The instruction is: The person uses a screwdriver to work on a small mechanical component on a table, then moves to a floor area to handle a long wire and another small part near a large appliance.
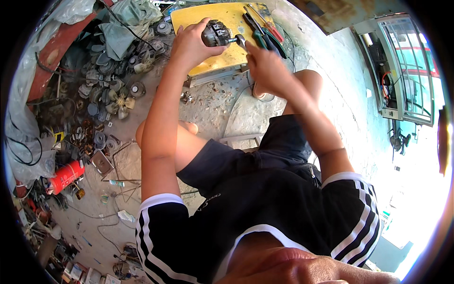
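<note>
My left hand (191,45) is wrapped round a dark, round electric motor (216,33) above a small yellow-topped table (189,15). The motor's shaft points right, toward my right hand (267,68). That hand is closed and slightly smeared by motion. It grips a shiny metal tool (241,41) whose head meets the end of the shaft; its exact kind does not show. Beside my right hand, on the table's right part, lie green-handled pliers (259,39) and a red-handled screwdriver (275,34).
Old motors and parts (101,78) are heaped on the floor at left, with a pale fan blade (121,104) among them. A red cylinder (67,177) lies lower left. At far right stands a glass-fronted metal cabinet (404,71). Debris is scattered below the table.
</note>
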`<state>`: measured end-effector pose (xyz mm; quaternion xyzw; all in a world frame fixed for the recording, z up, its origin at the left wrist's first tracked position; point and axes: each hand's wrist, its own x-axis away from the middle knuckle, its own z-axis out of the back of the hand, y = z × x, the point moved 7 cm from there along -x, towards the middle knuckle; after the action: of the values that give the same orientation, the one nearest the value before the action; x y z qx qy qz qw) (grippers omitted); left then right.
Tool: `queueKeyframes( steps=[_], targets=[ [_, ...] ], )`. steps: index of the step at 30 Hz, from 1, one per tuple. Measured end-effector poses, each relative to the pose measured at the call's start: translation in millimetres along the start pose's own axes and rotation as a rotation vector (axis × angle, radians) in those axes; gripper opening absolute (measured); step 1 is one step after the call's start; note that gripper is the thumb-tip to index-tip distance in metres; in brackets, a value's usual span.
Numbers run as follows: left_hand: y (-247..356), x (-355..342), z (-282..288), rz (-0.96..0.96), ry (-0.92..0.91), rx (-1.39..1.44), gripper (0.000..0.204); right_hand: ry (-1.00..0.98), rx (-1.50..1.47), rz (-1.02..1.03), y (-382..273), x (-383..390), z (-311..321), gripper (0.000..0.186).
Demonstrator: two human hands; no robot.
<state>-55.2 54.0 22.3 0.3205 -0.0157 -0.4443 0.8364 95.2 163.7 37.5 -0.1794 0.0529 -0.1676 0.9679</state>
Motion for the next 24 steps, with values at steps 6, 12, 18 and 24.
queueKeyframes(
  steps=[6, 12, 18, 24],
  targets=[
    [-3.3, -0.8, -0.7, 0.013, -0.023, 0.066, 0.087, 0.452, -0.463, -0.019, 7.9, 34.4, -78.0, 0.056],
    [-2.6, -0.7, 0.4, 0.027, -0.054, 0.071, 0.087, 0.518, -0.659, -0.146, 47.8, 29.2, -86.6, 0.05],
    [-3.3, -1.1, -2.2, -0.008, -0.02, 0.051, 0.086, 0.357, -0.62, -0.211, 51.1, -0.2, -17.8, 0.045],
    [5.3, 1.8, 3.0, 0.095, -0.034, 0.036, 0.09, -0.018, -0.312, -0.076, 31.6, -57.6, 3.8, 0.046]
  ],
)
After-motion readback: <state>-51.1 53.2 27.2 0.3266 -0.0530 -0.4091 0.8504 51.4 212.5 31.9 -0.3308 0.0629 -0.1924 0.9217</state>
